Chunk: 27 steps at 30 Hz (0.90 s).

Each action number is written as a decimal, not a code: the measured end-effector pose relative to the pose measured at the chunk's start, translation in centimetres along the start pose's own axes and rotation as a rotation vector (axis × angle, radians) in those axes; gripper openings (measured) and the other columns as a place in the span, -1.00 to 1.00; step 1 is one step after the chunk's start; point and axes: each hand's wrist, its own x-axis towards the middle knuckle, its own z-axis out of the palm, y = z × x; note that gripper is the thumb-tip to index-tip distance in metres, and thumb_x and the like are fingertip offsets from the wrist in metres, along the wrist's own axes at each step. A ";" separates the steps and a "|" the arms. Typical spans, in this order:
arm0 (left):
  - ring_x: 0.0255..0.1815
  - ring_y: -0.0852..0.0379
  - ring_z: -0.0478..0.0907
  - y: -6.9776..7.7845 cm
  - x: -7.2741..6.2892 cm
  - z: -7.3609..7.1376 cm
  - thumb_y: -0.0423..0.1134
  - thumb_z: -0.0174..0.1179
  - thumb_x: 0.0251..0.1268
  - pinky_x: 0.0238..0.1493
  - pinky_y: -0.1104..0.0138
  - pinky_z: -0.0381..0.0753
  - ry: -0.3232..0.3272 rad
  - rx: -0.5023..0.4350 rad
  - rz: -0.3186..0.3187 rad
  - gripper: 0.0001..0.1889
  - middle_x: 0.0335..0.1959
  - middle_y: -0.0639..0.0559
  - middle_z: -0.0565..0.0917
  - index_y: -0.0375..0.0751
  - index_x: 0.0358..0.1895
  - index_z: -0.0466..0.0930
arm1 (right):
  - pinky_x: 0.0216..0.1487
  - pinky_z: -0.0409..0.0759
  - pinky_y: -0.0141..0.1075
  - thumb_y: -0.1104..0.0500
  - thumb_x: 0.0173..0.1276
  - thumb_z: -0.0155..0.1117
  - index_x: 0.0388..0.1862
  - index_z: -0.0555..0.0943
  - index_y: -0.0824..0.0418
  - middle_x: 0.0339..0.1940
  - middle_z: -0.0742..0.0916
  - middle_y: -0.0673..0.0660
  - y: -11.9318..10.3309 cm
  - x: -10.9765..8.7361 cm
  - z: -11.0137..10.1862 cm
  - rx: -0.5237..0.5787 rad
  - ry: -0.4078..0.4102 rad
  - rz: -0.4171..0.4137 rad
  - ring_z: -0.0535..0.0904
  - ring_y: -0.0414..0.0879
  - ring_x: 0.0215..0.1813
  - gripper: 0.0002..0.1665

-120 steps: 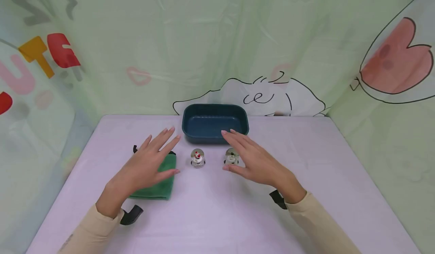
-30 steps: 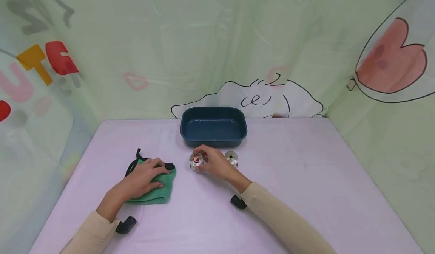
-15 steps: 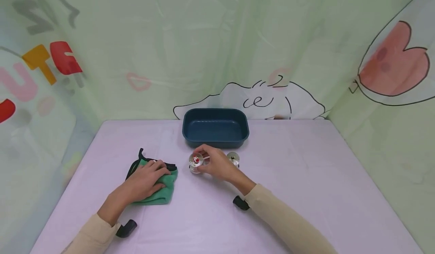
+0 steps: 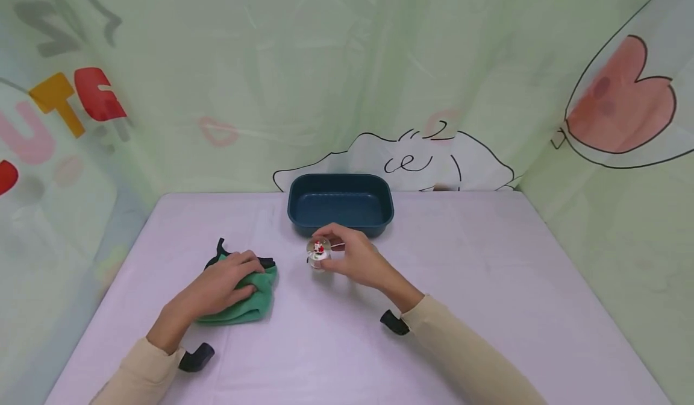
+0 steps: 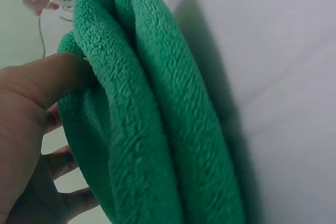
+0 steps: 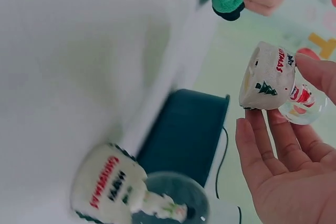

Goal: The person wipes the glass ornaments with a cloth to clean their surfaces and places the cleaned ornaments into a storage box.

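One snow globe (image 4: pixel 318 252) is being gripped by the right hand (image 4: pixel 358 260) above the table (image 4: pixel 461 272), near side of the blue bin (image 4: pixel 340 205); the left hand (image 4: pixel 223 281) is pinching a green cloth (image 4: pixel 257 304) at left.

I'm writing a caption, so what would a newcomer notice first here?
Probably the snow globe with its red figure, held in the right hand in front of the blue bin. Next, the green cloth in the left hand, left of the bin. The pink heart on the curtain, upper right in the head view, also stands out.
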 end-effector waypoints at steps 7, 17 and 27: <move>-0.02 0.21 0.53 -0.5 0.2 -1.6 -0.39 0.34 0.32 0.02 0.19 0.64 0.096 -0.196 -0.028 -0.73 -0.02 0.20 0.55 0.00 0.01 0.61 | 0.23 0.61 -0.01 0.30 0.16 0.58 0.15 0.62 0.10 0.04 0.72 -0.03 -0.7 -0.7 -1.6 0.025 0.013 -0.071 0.64 -0.05 0.07 -0.44; 0.08 0.22 0.50 0.5 1.8 -2.6 -0.47 0.22 0.41 -0.04 0.32 0.64 0.305 -0.561 -0.022 -0.70 0.06 0.14 0.57 -0.01 0.07 0.59 | 0.22 0.62 -0.25 0.32 0.13 0.60 0.13 0.64 0.12 0.09 0.71 0.00 -1.9 -1.6 -3.6 0.041 0.055 -0.159 0.64 -0.09 0.09 -0.44; 0.10 0.14 0.48 2.9 4.3 -4.0 -0.56 0.20 0.36 -0.09 0.31 0.64 0.426 -0.649 0.056 -0.68 0.06 0.06 0.57 -0.12 0.05 0.60 | 0.18 0.64 -0.18 0.32 0.19 0.54 0.19 0.62 0.05 0.11 0.67 -0.03 -3.3 -2.4 -4.8 0.074 0.084 -0.177 0.61 -0.09 0.09 -0.43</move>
